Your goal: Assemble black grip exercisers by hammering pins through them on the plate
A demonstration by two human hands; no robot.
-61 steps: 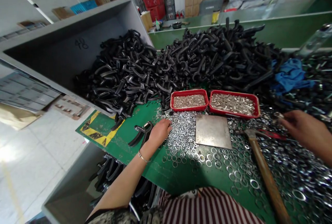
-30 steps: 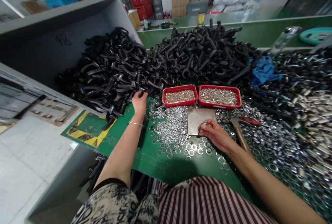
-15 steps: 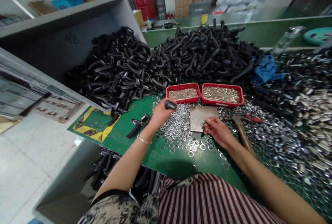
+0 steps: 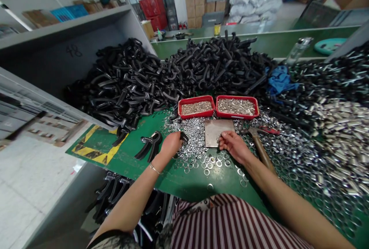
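Observation:
My left hand [image 4: 172,144] is closed around a black curved plastic part [image 4: 183,137], most of it hidden by the fingers, above the small metal rings [image 4: 193,141]. My right hand [image 4: 234,146] is pinched at the lower right of a flat square metal plate [image 4: 213,129]. Between its thumb and forefinger shows a small metal ring [image 4: 220,135], partly covered. Left of my left hand, a black two-legged hand grip [image 4: 150,145] lies on the green table [image 4: 184,183].
Two red trays hold small metal parts: the left tray [image 4: 196,116] and the right tray [image 4: 238,117]. A hammer [image 4: 261,152] lies right of the plate. Black parts [image 4: 201,62] are heaped behind. Metal cylinders [image 4: 341,137] pile up at the right, near a blue cloth [image 4: 280,81].
My left hand has come down toward the table with the black part, which has turned in it. My right hand stays pinched by the plate. The whole view has shifted slightly.

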